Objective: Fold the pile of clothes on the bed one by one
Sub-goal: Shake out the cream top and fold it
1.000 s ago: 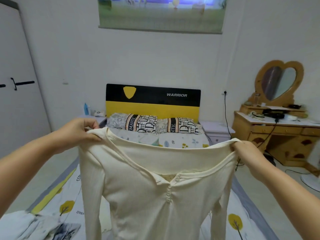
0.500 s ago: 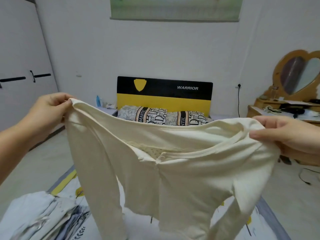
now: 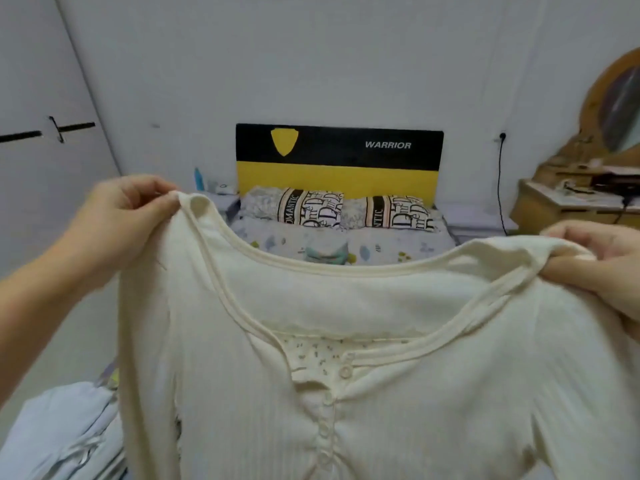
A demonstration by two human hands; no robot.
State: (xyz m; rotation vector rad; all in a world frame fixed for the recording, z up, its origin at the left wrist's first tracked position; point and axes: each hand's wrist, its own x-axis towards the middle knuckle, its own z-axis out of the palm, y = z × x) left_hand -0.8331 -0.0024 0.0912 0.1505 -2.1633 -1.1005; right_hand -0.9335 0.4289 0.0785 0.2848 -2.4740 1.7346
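Up close in the head view, a cream ribbed top (image 3: pixel 398 393) hangs spread above the bed (image 3: pixel 346 247), its buttoned front facing the camera. Left hand (image 3: pixel 117 220) pinches its left shoulder; right hand (image 3: pixel 602 265) grips the right shoulder. Pale clothes (image 3: pixel 52 434) lie near left; pillows (image 3: pixel 332 211) sit far.

A bed (image 3: pixel 398 249) covered with a pale printed sheet is seen at the far side of the room, set against a black-and-yellow headboard (image 3: pixel 339 161) lettered "WARRIOR". Two pillows (image 3: pixel 337 211) in patterned cases with bold black lettering are laid side by side at its far end, just below the headboard. A stack of pale blue-grey clothes (image 3: pixel 59 434) is seen at the near left; what it rests on cannot be made out.
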